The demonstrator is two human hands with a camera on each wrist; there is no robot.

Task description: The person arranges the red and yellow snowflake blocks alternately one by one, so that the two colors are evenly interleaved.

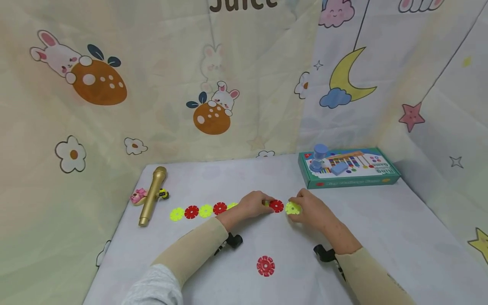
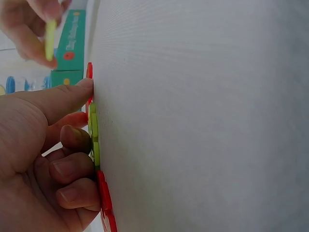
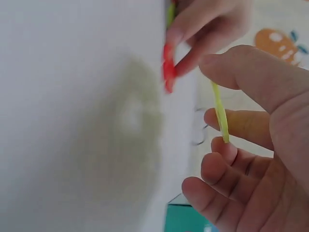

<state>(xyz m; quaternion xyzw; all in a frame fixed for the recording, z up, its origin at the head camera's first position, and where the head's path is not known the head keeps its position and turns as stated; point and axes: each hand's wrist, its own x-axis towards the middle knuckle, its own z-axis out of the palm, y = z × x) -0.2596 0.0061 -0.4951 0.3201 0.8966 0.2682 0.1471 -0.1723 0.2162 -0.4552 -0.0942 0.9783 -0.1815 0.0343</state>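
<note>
A row of red and yellow-green plastic snowflake discs point(image 1: 206, 211) runs across the white table, alternating in colour. My left hand point(image 1: 251, 206) covers part of this row. Its thumb and index finger pinch the red snowflake disc point(image 1: 276, 206) at the right end, while its other fingers curl beside a yellow-green disc point(image 2: 94, 133). Just to the right, my right hand point(image 1: 314, 212) pinches a yellow-green snowflake disc point(image 1: 293, 208) by its edges. That disc is held on edge above the table in the right wrist view, apart from the red one point(image 3: 168, 67).
A single red snowflake disc point(image 1: 265, 266) lies nearer the front. At the left are a gold microphone point(image 1: 152, 197), a pink figure point(image 1: 139, 196) and a small yellow-black figure point(image 1: 164, 193). A green game box point(image 1: 352, 182) at the back right carries a blue-ended timer point(image 1: 318, 157) and a blue block point(image 1: 339, 168).
</note>
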